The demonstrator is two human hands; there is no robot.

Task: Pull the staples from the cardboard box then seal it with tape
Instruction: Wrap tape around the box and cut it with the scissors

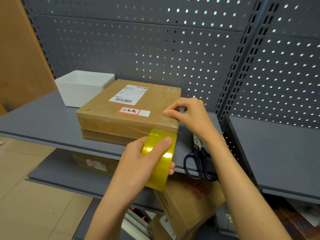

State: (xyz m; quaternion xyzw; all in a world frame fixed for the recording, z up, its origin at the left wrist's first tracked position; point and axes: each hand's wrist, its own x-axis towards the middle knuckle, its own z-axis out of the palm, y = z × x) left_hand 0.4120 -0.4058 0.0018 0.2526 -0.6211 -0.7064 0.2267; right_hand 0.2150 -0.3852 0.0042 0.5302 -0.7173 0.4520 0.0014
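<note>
The cardboard box [128,110] lay flat and closed on the grey shelf [43,122], with clear tape already showing across its front face and far right corner. Its top carried a white shipping label [129,94] with barcodes and, nearer me, a red-bordered sticker [129,111] with handwritten characters. I could not tell what was inside the box.

At 10 o'clock from the box, touching or just beside its far left edge, stood a white plastic bin [83,87]. What I could see of its inside looked bare, though the bottom was hidden.

My left hand [138,163] grasped the yellowish tape roll [160,158], thumb over the outer face and fingers [171,168] curled round the far side. The roll sat at 6 o'clock from the box, against its front right corner.

My right hand [187,115] rested at the box's right edge, at 3 o'clock, forefinger and thumb pinched together on the top surface. I could not tell whether a tape end lay under them.

Dark-handled scissors [199,161] lay on the shelf at 5 o'clock from the box, partly under my right forearm.

On the lower shelf [57,175] were more cardboard boxes [188,203], closed.
</note>
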